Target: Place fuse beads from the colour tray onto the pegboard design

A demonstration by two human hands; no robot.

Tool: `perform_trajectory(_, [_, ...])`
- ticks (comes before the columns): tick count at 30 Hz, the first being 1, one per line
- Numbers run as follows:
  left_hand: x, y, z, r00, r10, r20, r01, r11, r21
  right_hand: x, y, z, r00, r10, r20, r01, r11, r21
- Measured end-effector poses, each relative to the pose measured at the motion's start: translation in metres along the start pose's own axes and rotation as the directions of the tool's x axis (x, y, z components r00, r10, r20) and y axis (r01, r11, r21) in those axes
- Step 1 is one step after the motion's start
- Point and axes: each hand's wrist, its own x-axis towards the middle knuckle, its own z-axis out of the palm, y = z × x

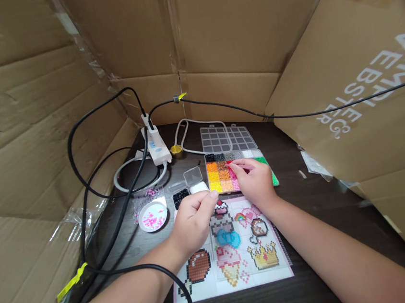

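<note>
My right hand (256, 179) pinches pink tweezers (246, 167), their tip over the red and brown compartments of the bead box (213, 175). This box holds small beads sorted by colour, and its clear lid (219, 140) lies folded back behind it. Over the pattern sheet (220, 287), my left hand (191, 222) is closed with the thumb against the curled fingers; anything inside is hidden. A clear pegboard (249, 272) lies on the sheet, with a blue bow of beads (228, 238) on it. The printed pictures include a crown and an ice cream.
Left of the sheet are a white dish (153, 217) with pink beads, another pegboard (139, 201), and small boxes of black beads (181, 198) and white beads (199, 187). A power strip (158, 146) and black cables (75, 160) stand behind. Cardboard walls (219, 34) enclose the dark table.
</note>
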Motion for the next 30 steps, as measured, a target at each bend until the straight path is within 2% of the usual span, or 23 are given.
perform_trajectory(9, [0.001,0.0,0.0,1.0,0.025,0.001,-0.025,1.0,-0.005,0.0,-0.003,-0.004,0.999,-0.022,-0.041,0.021,1.0,-0.017])
perform_trajectory(13, [0.0,0.0,0.0,0.999,0.037,0.008,-0.037,0.999,0.001,-0.002,-0.015,-0.012,0.995,-0.057,-0.085,0.055,0.998,-0.028])
perform_trajectory(18, [0.001,-0.002,0.0,0.998,0.066,-0.003,-0.066,0.998,0.012,-0.012,-0.047,-0.046,0.978,-0.112,-0.174,0.117,0.993,0.014])
perform_trajectory(22, [0.003,-0.001,0.0,0.997,0.079,0.0,-0.079,0.997,0.024,-0.043,-0.064,-0.088,0.986,-0.108,-0.129,0.108,0.994,-0.003])
perform_trajectory(24, [0.002,0.001,0.0,0.997,0.082,-0.006,-0.082,0.996,0.033,-0.064,-0.063,-0.107,0.994,-0.075,-0.078,0.074,0.997,-0.026])
perform_trajectory(25, [0.002,0.002,0.001,0.997,0.081,-0.01,-0.081,0.996,0.037,-0.074,-0.06,-0.114,0.998,-0.053,-0.015,0.052,0.998,-0.047])
perform_trajectory(26, [0.002,0.004,0.001,0.997,0.08,-0.014,-0.08,0.996,0.039,-0.083,-0.055,-0.12,0.998,-0.061,-0.011,0.06,0.996,-0.07])
perform_trajectory(30, [0.002,0.007,0.004,0.996,0.082,-0.02,-0.081,0.996,0.034,-0.107,-0.028,-0.129,0.994,-0.078,0.074,0.083,0.994,-0.069])
